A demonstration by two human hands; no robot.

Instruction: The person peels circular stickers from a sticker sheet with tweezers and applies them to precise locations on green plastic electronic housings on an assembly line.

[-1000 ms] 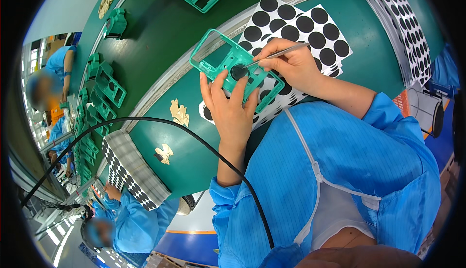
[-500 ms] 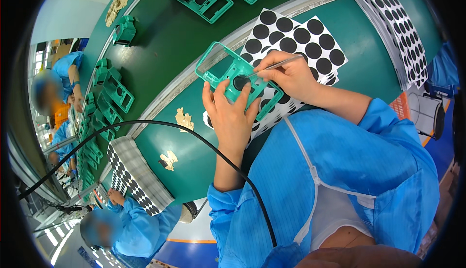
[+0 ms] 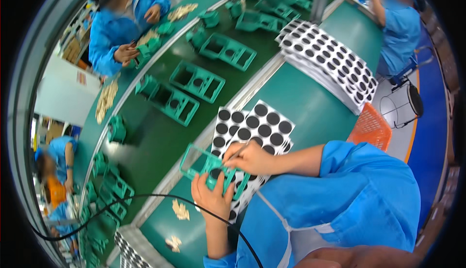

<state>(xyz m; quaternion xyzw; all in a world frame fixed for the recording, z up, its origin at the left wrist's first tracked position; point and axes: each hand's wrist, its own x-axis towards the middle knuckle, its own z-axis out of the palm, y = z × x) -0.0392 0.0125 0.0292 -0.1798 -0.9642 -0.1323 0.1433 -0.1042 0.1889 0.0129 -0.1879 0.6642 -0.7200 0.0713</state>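
A green plastic housing (image 3: 209,162), with a large rectangular opening at its far left end, lies over the dotted sheets in front of me. My left hand (image 3: 213,201) grips it from the near side, fingers spread around a black round sticker (image 3: 216,173) in its middle. Slim metal tweezers (image 3: 237,153) are pinched in my right hand (image 3: 256,159), their tip close to the sticker; blur hides whether they touch. White sheets of black round stickers (image 3: 264,127) lie partly under the housing and my right hand.
A conveyor (image 3: 160,142) carries several green housings (image 3: 198,81). A stack of sticker sheets (image 3: 330,59) stands at the far right, above an orange basket (image 3: 371,128). Paper scraps (image 3: 180,211) lie left of my hand. A black cable (image 3: 145,195) crosses the view. Co-workers (image 3: 116,30) sit around the line.
The view has swung, so the housing and both hands appear lower and more to the left, and more of the conveyor and co-workers shows. Both hands keep their hold; the tweezers stay by the sticker.
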